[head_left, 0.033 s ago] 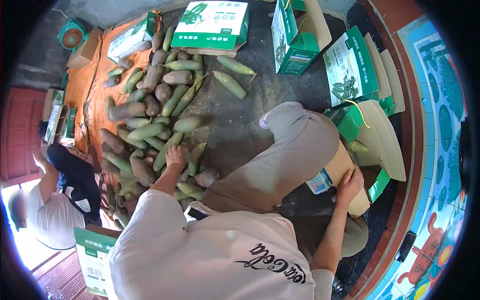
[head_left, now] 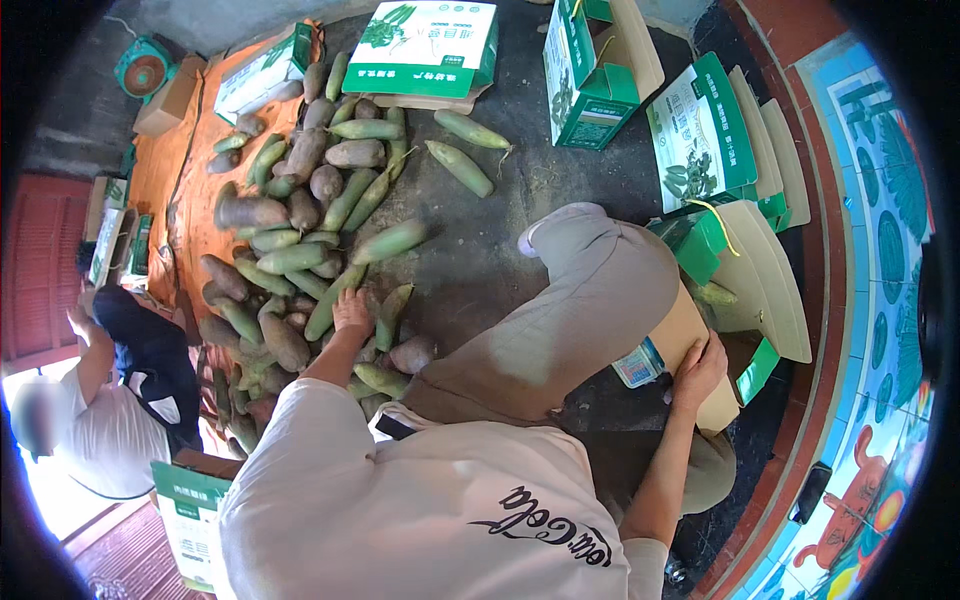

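Note:
I crouch over a pile of long green and brown vegetables (head_left: 300, 240) spread on the dark floor and an orange sheet. My left hand (head_left: 350, 312) reaches into the near edge of the pile, its fingers lying over one green vegetable (head_left: 333, 300); a firm grip cannot be made out. My right hand (head_left: 700, 372) holds the edge of a brown carton (head_left: 680, 335) beside my bent knee. Two green vegetables (head_left: 462, 150) lie apart from the pile, further out.
Green and white cartons stand at the far side (head_left: 425, 45), (head_left: 590, 70) and to the right (head_left: 700, 135), one open (head_left: 765, 290). Another person (head_left: 110, 420) crouches at the left. A carton (head_left: 190, 510) stands by my left side. A small green fan (head_left: 145, 65) sits far left.

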Available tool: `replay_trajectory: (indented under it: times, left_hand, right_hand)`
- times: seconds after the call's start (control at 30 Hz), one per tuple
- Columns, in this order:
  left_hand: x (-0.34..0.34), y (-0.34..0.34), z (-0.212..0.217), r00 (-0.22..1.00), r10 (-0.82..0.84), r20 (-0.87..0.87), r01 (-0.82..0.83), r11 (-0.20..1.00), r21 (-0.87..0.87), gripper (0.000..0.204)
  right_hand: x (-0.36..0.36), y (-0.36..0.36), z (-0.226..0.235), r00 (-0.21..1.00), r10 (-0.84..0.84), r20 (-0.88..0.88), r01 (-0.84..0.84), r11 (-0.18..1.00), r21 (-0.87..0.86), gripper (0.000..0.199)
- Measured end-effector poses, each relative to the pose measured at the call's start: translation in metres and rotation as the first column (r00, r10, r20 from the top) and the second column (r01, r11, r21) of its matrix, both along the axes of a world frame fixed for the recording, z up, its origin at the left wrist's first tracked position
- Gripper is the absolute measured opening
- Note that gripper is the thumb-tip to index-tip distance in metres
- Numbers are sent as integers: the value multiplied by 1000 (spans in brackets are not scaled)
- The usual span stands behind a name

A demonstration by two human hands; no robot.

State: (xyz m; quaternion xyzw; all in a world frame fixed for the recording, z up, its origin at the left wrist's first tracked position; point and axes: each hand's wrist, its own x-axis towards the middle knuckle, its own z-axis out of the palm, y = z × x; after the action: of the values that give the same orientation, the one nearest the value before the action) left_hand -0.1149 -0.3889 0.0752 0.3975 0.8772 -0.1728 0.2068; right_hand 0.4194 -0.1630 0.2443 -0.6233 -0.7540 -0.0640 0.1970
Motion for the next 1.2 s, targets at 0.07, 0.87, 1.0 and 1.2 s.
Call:
replay_trajectory:
  times: [0.07, 0.87, 1.0, 1.2]
  left_hand:
    - [6, 9, 9, 999, 45, 13, -46, 999, 25, 52]
    - [126, 85, -61, 735, -333, 591, 285, 942, 176, 55]
    - [157, 96, -53, 738, -163, 655, 361, 916, -178, 61]
    - [169, 90, -69, 802, -117, 585, 311, 919, -243, 60]
  right_hand:
    - [0, 1, -2, 1000, -14, 7, 14, 1000, -3, 34]
    - [-6, 1, 4, 1000, -25, -5, 24, 997, -70, 33]
    - [-5, 0, 3, 1000, -19, 12, 19, 999, -39, 33]
    - [-7, 1, 4, 999, -35, 11, 35, 998, -57, 34]
